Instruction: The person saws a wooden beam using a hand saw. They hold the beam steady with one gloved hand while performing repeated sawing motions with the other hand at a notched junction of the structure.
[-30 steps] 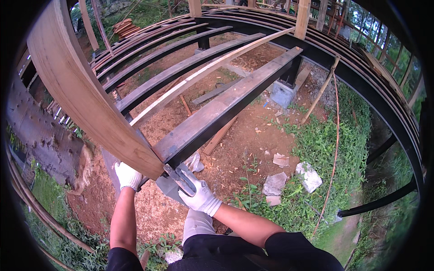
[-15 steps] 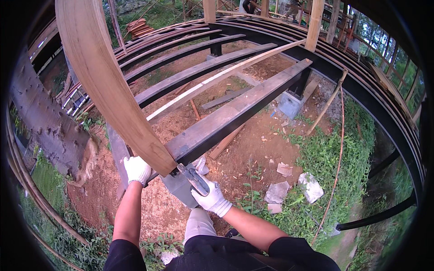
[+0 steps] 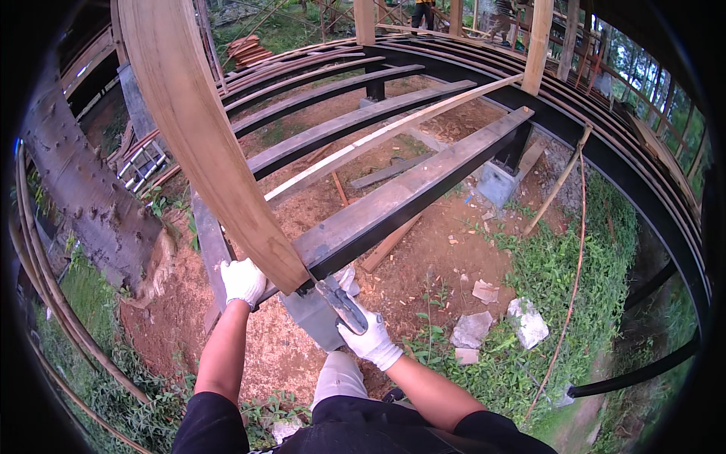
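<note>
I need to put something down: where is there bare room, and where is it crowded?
Red soil lies fairly open between the tree trunk and the left forearm; another patch, lightly strewn with chips, lies between the beam and the pale stones. Crowded: by the right hand, where dark-handled tool, post and beam come close.

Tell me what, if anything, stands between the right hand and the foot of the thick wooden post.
Only the hand tool that the right hand grips: it spans the gap, its far end by the lower right corner of the wooden post. Whether it touches the wood is unclear; nothing else visible intervenes.
</note>
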{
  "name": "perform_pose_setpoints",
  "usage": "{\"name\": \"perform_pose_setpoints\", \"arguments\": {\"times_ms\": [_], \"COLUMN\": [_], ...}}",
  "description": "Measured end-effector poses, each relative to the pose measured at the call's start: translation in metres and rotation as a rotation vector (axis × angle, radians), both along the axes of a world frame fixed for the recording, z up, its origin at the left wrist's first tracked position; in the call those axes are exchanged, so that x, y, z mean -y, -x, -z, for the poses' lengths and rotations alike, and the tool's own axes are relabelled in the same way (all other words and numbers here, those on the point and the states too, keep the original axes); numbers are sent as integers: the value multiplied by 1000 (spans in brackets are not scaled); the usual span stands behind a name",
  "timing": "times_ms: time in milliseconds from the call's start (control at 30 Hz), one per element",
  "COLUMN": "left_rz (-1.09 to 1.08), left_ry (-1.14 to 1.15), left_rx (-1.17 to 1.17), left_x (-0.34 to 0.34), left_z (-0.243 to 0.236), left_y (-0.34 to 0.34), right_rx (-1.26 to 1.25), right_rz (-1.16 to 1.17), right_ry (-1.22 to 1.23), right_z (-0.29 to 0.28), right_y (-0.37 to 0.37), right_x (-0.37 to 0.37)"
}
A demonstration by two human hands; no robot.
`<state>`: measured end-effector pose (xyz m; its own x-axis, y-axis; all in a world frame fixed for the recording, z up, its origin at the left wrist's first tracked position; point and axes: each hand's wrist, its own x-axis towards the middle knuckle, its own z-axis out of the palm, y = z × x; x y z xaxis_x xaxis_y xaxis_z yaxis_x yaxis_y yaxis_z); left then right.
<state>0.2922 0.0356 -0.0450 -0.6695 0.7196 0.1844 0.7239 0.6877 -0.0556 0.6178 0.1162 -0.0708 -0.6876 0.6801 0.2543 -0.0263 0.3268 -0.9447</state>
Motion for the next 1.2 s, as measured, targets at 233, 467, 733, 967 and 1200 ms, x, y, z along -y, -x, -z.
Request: {"name": "perform_pose_setpoints", "arguments": {"times_ms": [233, 467, 733, 967, 1200], "left_rz": [-7, 12, 128, 90, 251], "left_ry": [-13, 4, -219, -905, -558], "left_rx": [-11, -30, -7, 1103, 880], "left_x": [4, 10, 14, 22, 75], "left_z": [-18, -1, 16, 62, 82], "left_y": [-7, 9, 18, 55, 114], "right_rx": [-2, 68, -122, -116, -227], "right_rz": [21, 10, 7, 71, -11], "right_ry": [-255, -34, -155, -85, -243], "right_z": [1, 18, 11, 43, 20], "right_y": [-106, -1, -79, -35, -51], "right_x": [41, 7, 37, 35, 22]}}
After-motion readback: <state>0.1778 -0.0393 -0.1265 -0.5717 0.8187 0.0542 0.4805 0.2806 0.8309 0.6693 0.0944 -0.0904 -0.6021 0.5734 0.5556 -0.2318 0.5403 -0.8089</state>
